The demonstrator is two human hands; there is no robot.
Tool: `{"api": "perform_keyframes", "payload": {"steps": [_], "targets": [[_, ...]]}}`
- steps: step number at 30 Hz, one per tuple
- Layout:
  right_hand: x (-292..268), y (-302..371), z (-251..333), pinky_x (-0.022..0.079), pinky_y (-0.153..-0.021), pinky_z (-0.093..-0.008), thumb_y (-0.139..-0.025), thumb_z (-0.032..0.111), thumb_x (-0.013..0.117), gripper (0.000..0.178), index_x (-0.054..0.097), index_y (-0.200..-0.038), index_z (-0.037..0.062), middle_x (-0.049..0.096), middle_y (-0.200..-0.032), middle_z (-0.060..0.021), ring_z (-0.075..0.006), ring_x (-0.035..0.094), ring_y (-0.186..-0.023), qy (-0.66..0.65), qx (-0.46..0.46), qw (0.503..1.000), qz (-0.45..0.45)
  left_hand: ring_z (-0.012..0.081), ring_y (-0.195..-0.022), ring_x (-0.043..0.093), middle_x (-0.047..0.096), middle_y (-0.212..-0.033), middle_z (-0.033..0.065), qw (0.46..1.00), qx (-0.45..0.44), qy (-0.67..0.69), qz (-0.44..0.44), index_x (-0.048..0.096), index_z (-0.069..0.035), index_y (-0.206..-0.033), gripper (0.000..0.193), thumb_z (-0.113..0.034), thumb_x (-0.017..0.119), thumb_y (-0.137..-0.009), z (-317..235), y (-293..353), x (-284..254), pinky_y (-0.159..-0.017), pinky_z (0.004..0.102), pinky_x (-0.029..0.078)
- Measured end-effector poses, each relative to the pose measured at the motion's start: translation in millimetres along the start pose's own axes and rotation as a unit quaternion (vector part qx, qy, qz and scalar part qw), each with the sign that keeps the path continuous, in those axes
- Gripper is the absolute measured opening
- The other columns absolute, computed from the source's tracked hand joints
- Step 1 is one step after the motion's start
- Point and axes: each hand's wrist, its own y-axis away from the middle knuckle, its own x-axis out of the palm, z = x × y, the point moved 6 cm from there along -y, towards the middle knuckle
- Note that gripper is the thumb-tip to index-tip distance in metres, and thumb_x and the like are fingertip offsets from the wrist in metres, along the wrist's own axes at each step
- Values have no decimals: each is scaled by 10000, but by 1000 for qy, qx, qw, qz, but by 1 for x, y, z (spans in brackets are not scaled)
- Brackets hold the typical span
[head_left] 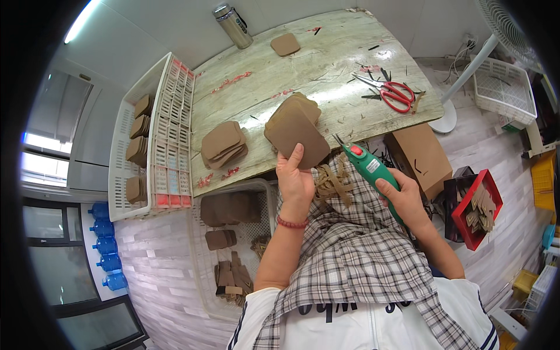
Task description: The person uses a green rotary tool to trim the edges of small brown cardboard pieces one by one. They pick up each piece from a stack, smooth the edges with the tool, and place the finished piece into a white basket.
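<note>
My left hand (296, 181) pinches a flat brown piece with rounded corners (297, 139), thumb on top and fingers hidden underneath. Just behind it, a stack of similar brown pieces (303, 105) lies near the table's front edge. My right hand (405, 198) is wrapped round a green handheld electric cutter (373, 167) with a red button. The cutter's pointed metal tip is close to the held piece's right side, apart from it. To the left sits a smaller pile of brown pieces (224, 143). Tan strips (333, 184) hang over my checked apron by the table edge.
Red-handled scissors (396, 96) lie among dark scraps at the table's right. One brown piece (285, 44) and a steel flask (233, 26) are at the back. White crates (172, 134) stand left and below (201, 280); a cardboard box (417, 154) and red tray (496, 192) stand right.
</note>
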Motion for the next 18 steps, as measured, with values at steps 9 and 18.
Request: {"api": "perform_keyframes", "payload": {"steps": [9, 18], "targets": [[9, 8, 13, 448, -548, -213, -912, 249, 665, 332, 611, -1109, -13, 569, -743, 9, -45, 508, -617, -12, -7, 1000, 20, 239, -1139, 579, 586, -1244, 69, 996, -25, 84, -4, 503, -64, -1275, 423, 28, 623, -880, 3, 0, 14, -988, 397, 499], [12, 7, 21, 441, -542, -214, -914, 251, 663, 325, 615, -1096, -14, 567, -746, 6, -50, 512, -610, -25, -10, 1000, 16, 215, -1101, 589, 599, -1217, 71, 996, -51, 70, -5, 509, -71, -1241, 434, 69, 639, -852, 18, 6, 15, -973, 367, 495]]}}
